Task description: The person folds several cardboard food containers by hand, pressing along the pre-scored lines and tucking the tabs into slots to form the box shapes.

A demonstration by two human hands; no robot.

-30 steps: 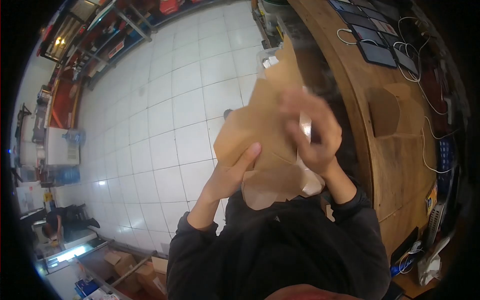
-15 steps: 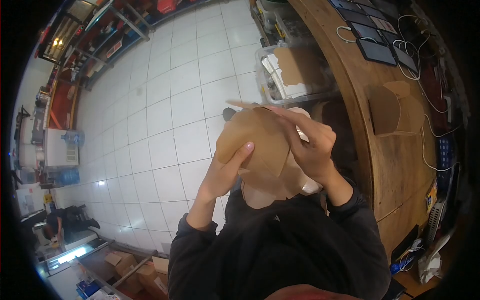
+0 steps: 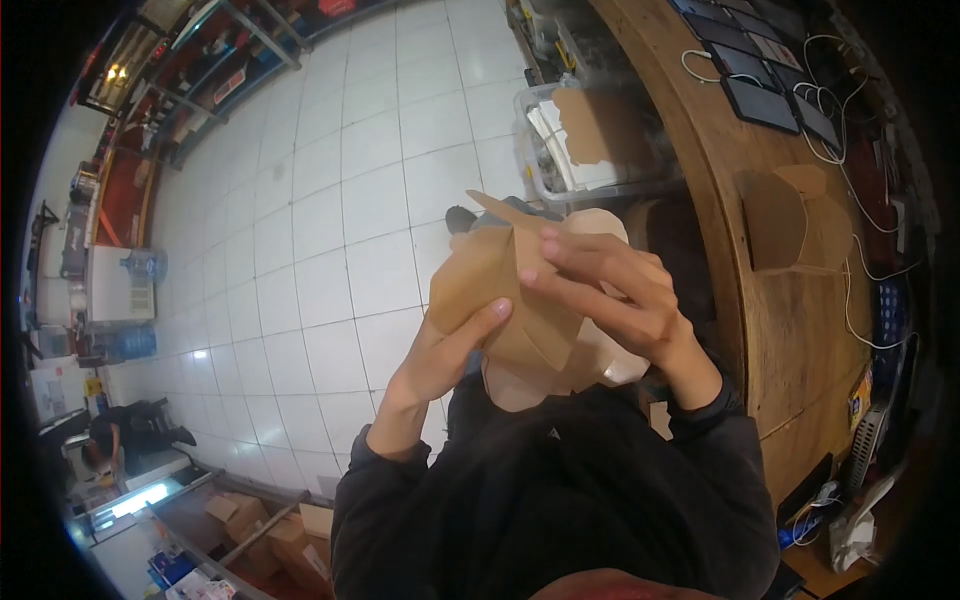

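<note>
A partly folded brown cardboard box (image 3: 480, 265) is held over my lap, one flap sticking up at its far side. My left hand (image 3: 445, 350) grips its near left side, thumb pressed on the panel and the other fingers hidden underneath. Across the right side lies my right hand (image 3: 625, 295), its fingertips against a folded edge; its thumb is hidden. Below the box, more brown cardboard (image 3: 520, 385) rests on my lap. A shiny clear patch (image 3: 625, 368) shows beside it; I cannot make out what it is.
On my right runs a wooden bench (image 3: 790, 360) with an open cardboard box (image 3: 780, 225), several tablets (image 3: 755, 100) and white cables. A clear plastic bin (image 3: 545, 185) holds cardboard and white sheets. Cartons (image 3: 240, 520) stand at lower left; another person (image 3: 115, 435) is beyond.
My right hand has moved down and toward me, its fingers now over the box's folded edge. The far flap stands more upright. My left hand keeps its grip.
</note>
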